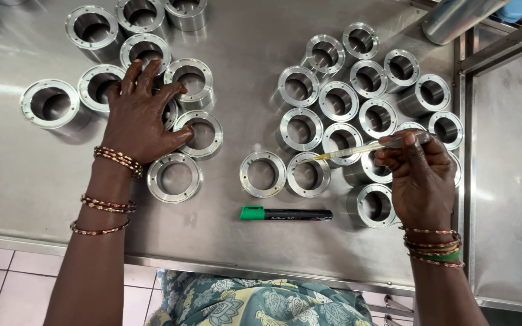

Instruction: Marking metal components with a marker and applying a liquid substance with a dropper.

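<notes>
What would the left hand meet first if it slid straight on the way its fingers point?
The left hand points up the table. Its fingertips already reach the metal ring just ahead, so it would likely meet that first, though the picture does not settle whether they touch.

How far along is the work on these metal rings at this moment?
Done cannot be told: no marks show on any ring. In hand: the right hand holds a thin yellow-tipped tool pointing at a ring in the right group, while the left hand rests flat on the left group of rings. The green-capped marker lies unused on the steel table.
</notes>
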